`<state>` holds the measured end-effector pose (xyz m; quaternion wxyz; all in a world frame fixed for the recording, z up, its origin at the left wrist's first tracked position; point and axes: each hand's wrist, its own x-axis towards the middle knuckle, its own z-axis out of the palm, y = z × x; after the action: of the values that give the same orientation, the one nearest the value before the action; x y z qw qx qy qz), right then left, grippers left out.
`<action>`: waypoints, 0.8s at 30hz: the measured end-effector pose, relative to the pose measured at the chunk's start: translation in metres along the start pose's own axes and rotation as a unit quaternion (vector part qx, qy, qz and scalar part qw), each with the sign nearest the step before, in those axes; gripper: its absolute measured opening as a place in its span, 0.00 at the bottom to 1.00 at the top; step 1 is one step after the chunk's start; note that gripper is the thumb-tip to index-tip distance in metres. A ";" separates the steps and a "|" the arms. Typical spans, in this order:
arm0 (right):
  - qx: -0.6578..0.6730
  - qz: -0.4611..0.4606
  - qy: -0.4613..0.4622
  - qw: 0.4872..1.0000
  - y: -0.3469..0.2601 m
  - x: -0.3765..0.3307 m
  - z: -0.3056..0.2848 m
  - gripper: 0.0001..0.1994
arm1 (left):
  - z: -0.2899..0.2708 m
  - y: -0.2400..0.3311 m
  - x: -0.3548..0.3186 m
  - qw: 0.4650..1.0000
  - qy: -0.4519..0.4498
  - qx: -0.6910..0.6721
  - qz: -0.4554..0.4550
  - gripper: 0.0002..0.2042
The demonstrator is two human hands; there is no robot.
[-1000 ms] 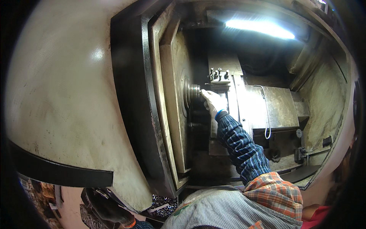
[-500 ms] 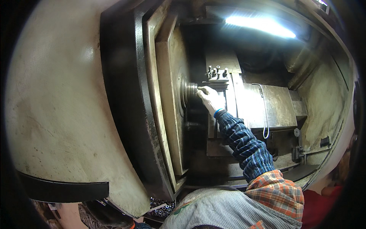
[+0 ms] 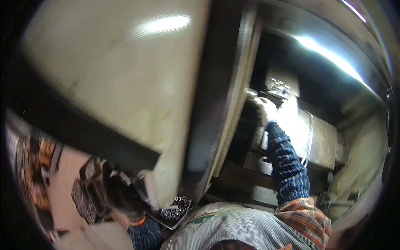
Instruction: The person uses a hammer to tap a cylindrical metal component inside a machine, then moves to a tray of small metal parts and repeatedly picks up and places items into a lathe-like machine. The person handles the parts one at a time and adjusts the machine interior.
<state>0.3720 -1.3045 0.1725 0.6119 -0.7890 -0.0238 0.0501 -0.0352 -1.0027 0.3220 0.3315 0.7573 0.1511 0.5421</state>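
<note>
Inside a lathe, my right hand (image 3: 266, 110) wears a white glove and reaches to the spindle area. Its fingers are closed at a small bright metal piece (image 3: 251, 92), too blurred to name; the machine's cover edge hides most of the spindle. Just right of the hand stands the tool post (image 3: 278, 88) with several bolts on top. My left hand (image 3: 118, 193), in a dark glove with an orange cuff, is low on the left, outside the machine. Motion smears its fingers. Beside it, a tray (image 3: 171, 228) holds several small metal rings (image 3: 177, 208).
A large pale machine panel (image 3: 121, 91) with a dark lower edge fills the left. A lamp (image 3: 331, 58) glows inside the lathe. A white cable (image 3: 309, 139) hangs over the carriage (image 3: 323, 139). Dark bins (image 3: 86, 193) stand on the floor at lower left.
My view has swung left and down, so the lathe sits farther right. My left hand and the ring tray show more fully. My right hand stays by the spindle.
</note>
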 end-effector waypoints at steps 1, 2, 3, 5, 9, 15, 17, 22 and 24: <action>0.010 0.053 -0.018 0.998 0.005 0.004 -0.001 0.21 | 0.005 0.002 -0.003 1.000 -0.005 -0.025 -0.016 0.21; -0.012 0.026 -0.016 0.999 0.009 0.009 -0.002 0.22 | 0.008 0.004 -0.009 0.998 -0.006 -0.048 -0.031 0.22; -0.009 0.005 -0.018 1.000 0.012 0.013 -0.002 0.21 | 0.006 0.008 -0.010 0.995 0.007 -0.062 -0.083 0.23; 0.086 0.039 -0.079 0.992 0.015 0.018 -0.007 0.20 | 0.004 0.013 -0.014 0.985 -0.033 -0.145 -0.083 0.23; 0.206 0.046 -0.197 0.957 0.011 -0.003 -0.027 0.20 | 0.006 0.021 -0.003 0.978 -0.091 0.153 0.105 0.23; 0.103 -0.062 -0.107 0.987 -0.040 -0.118 -0.038 0.25 | -0.002 0.052 0.014 0.941 -0.131 0.284 0.126 0.27; 0.071 -0.122 -0.166 0.976 -0.074 -0.158 -0.040 0.26 | -0.007 0.055 0.015 0.953 -0.157 0.236 0.109 0.23; 0.215 -0.143 -0.486 0.835 -0.135 -0.240 -0.009 0.32 | -0.019 0.024 -0.008 0.984 -0.164 -0.053 -0.046 0.19; 0.175 -0.218 -0.629 0.725 -0.150 -0.263 0.026 0.27 | -0.024 0.008 -0.031 0.950 -0.100 -0.221 -0.194 0.16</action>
<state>0.1112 -1.2680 0.3242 0.5776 -0.4282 -0.5660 0.4035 -0.0697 -1.0183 0.3097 0.6029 0.6715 0.1372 0.4083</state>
